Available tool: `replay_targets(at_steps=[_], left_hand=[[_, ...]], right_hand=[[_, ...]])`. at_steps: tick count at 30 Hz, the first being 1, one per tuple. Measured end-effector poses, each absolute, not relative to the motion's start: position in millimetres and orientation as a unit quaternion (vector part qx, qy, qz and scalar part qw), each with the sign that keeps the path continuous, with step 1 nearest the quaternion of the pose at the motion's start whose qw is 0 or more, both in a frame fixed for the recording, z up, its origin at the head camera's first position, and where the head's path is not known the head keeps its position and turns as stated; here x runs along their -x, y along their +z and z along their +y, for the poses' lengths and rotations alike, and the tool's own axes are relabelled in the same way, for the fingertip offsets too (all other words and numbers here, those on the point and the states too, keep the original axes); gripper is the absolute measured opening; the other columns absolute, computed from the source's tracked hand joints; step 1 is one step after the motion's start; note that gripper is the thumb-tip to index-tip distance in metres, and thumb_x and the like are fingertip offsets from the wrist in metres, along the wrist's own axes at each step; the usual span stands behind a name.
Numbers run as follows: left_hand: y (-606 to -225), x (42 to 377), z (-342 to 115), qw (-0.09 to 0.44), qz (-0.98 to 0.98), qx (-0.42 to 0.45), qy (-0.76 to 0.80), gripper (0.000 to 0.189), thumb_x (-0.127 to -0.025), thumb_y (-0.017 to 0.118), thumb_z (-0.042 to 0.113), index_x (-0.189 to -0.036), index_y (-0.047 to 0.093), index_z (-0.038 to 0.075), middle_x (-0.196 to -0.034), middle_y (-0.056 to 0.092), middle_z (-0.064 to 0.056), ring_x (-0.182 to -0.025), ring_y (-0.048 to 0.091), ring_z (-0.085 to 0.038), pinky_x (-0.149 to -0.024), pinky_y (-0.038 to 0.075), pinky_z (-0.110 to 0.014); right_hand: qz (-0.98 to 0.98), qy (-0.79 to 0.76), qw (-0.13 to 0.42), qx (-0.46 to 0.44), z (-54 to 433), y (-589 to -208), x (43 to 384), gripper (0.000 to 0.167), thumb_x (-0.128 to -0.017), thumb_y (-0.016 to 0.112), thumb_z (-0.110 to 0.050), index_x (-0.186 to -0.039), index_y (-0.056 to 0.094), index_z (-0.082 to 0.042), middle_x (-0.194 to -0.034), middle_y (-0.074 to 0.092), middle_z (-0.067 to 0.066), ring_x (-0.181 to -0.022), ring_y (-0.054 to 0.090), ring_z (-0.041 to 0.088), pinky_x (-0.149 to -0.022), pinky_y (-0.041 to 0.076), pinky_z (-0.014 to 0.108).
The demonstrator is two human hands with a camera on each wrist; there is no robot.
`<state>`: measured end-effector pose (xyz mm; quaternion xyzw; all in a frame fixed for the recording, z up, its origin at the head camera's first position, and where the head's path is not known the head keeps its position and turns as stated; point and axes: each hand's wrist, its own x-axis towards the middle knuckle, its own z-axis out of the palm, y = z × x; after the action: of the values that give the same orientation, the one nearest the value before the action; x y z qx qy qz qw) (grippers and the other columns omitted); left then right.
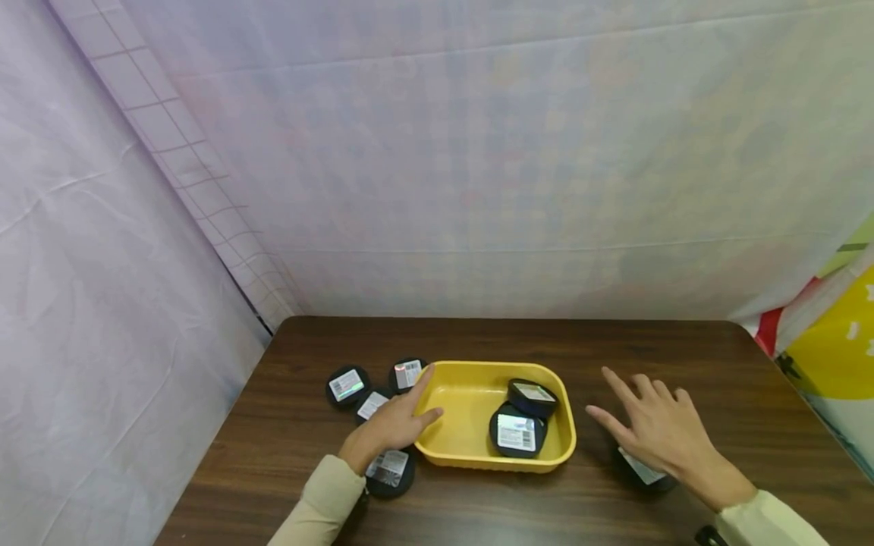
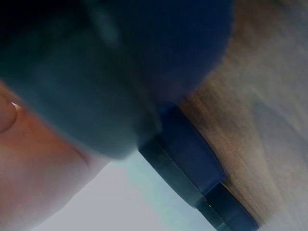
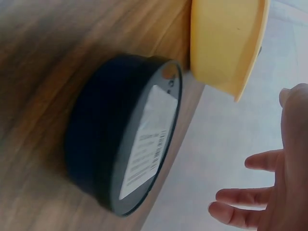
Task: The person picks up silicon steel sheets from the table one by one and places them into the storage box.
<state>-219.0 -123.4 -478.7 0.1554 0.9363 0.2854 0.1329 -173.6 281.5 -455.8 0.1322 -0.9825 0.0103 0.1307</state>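
A yellow plastic tray (image 1: 454, 460) stands on the table with two dark round tins inside: a labelled tin (image 1: 517, 431) and another tin (image 1: 532, 398) tilted against it. My left hand (image 1: 394, 425) is at the tray's left rim, thumb and index finger extended; whether it touches the rim I cannot tell. Beneath and around that hand are several more tins, among them a tin (image 1: 388, 474) by the wrist. My right hand (image 1: 664, 425) hovers with spread fingers, holding nothing, above a single labelled tin (image 3: 150, 144) right of the tray.
Behind the brown wooden table (image 1: 614, 341) hangs a pale sheet (image 1: 478, 189), with another white sheet (image 1: 89, 341) at the left. A loose tin (image 1: 347, 386) lies at the left, and a tin (image 1: 407, 374) sits close to the tray's back left corner.
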Motion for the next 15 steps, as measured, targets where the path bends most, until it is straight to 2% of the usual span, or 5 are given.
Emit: replay_targets(at_steps=[15], left_hand=[[-481, 221, -124, 0.14, 0.935, -0.151, 0.288, 0.075, -0.101, 0.05, 0.047, -0.16, 0.006, 0.034, -0.146, 0.05, -0.019, -0.1, 0.059, -0.027, -0.091, 0.045, -0.051]], right_hand=[[-0.984, 0.004, 0.116, -0.139, 299, -473, 161, 0.079, -0.089, 0.052, -0.07, -0.147, 0.048, -0.017, -0.114, 0.062, 0.017, -0.092, 0.061, 0.035, -0.066, 0.044, 0.053]])
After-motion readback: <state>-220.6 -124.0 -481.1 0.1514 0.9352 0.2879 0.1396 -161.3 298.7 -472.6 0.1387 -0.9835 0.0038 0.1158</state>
